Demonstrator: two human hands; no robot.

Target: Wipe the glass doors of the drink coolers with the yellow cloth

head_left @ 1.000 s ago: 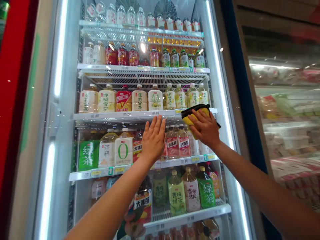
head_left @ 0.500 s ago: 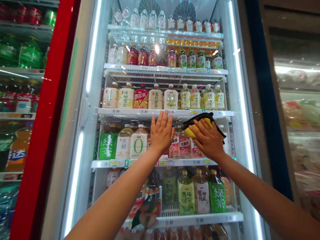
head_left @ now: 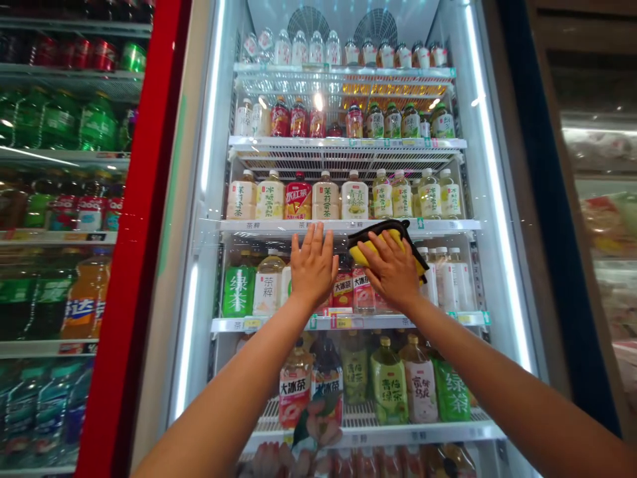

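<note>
My left hand (head_left: 313,265) lies flat against the glass door (head_left: 303,156) of a drinks fridge, fingers stretched upward and holding nothing. To its right, my right hand (head_left: 393,269) presses a folded yellow cleaning cloth (head_left: 362,249) with black edging to the same glass. Part of the cloth is hidden under the fingers and palm. Behind the glass, both hands overlap a shelf of bottled teas, some of them covered from view. A peach picture (head_left: 318,425) shows low on the door, below my left hand.
Rows of bottles fill the fridge shelves (head_left: 348,227) behind the glass. A bright light strip (head_left: 490,166) runs down the right side. At left, beyond a red frame (head_left: 144,199), stands another drinks cooler (head_left: 60,236). Shelves with packaged goods (head_left: 597,245) are at right.
My right hand and the cloth have slid left across the glass. The left hand has also shifted left on the door. The view has swung a little left, showing more of the neighbouring cooler.
</note>
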